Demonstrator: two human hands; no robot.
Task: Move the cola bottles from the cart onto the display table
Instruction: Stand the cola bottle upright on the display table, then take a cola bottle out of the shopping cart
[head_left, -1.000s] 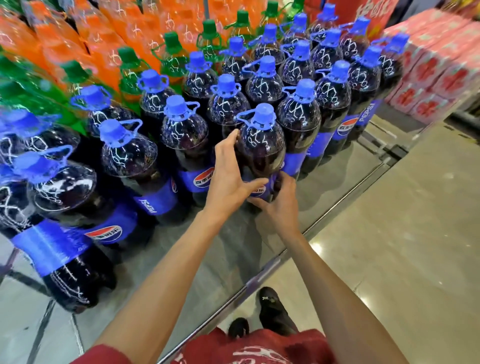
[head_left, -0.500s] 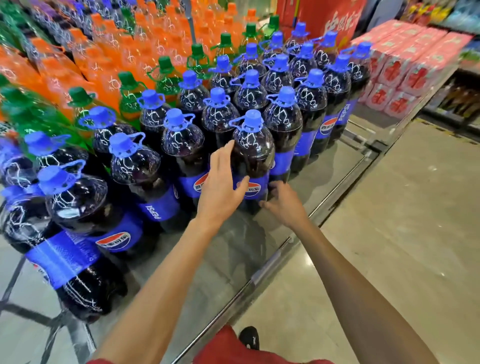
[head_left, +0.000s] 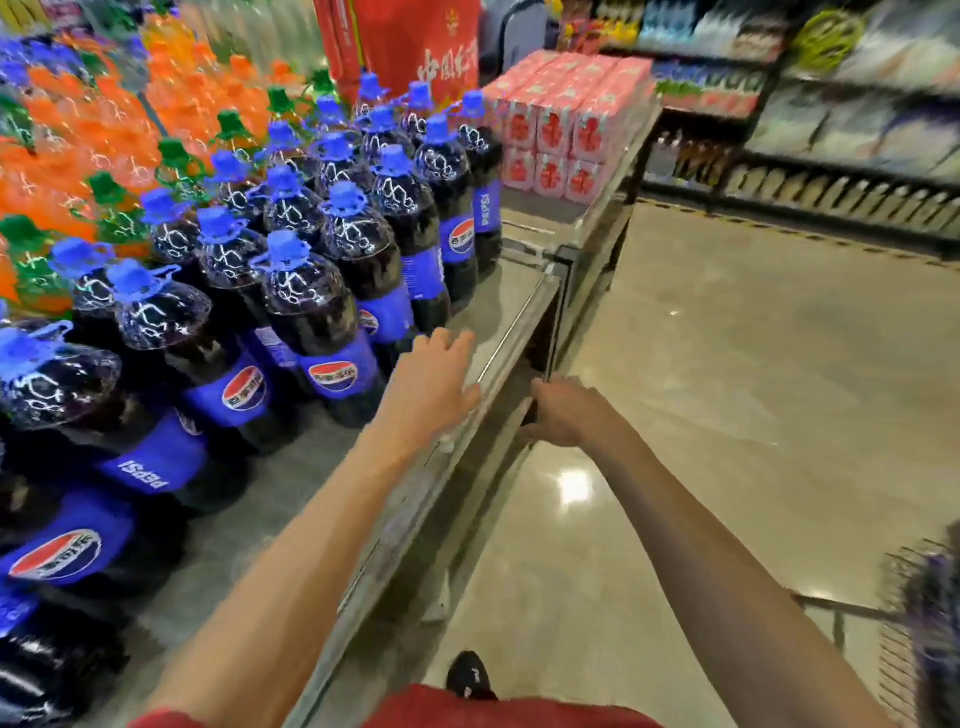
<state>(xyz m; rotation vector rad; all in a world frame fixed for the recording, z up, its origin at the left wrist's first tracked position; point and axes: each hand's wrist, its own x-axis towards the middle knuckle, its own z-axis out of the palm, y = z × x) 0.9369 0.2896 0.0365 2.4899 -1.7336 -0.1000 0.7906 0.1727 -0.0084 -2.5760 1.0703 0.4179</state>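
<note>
While the cola bottles (head_left: 317, 312) stand upright in tight rows on the tabletop (head_left: 483, 306), blue caps up and blue labels turned every which way, my left hand (head_left: 428, 387) hovers just to the right of the nearest front bottle, close to it but not touching. Palm down, fingers relaxed and lying loosely side by side, thumb out toward the metal edge rail, and it holds nothing. My right hand (head_left: 566, 415) hangs just past that edge, out over the floor (head_left: 727, 364), with its fingers loosely curled toward the side of the frame and nothing in them. Whether the fingertips touch the frame, I cannot tell.

Behind the cola there's a bank of green-capped bottles (head_left: 111, 208), and beyond those a big blurred mass of orange bottles (head_left: 78, 145). At the far end of the tabletop sit stacked pink cartons (head_left: 566, 130), and a red banner (head_left: 415, 47) rises behind them. Across the aisle run dark shelves (head_left: 831, 130) of goods, too smeared to read.

Down at the lower right edge is the wire cart (head_left: 896, 644), well apart from both hands, with something dark and purplish in it, too blurred to name. Below me, one black shoe (head_left: 467, 675) shows on the shiny floor, above the hem of my red shirt (head_left: 467, 714).
</note>
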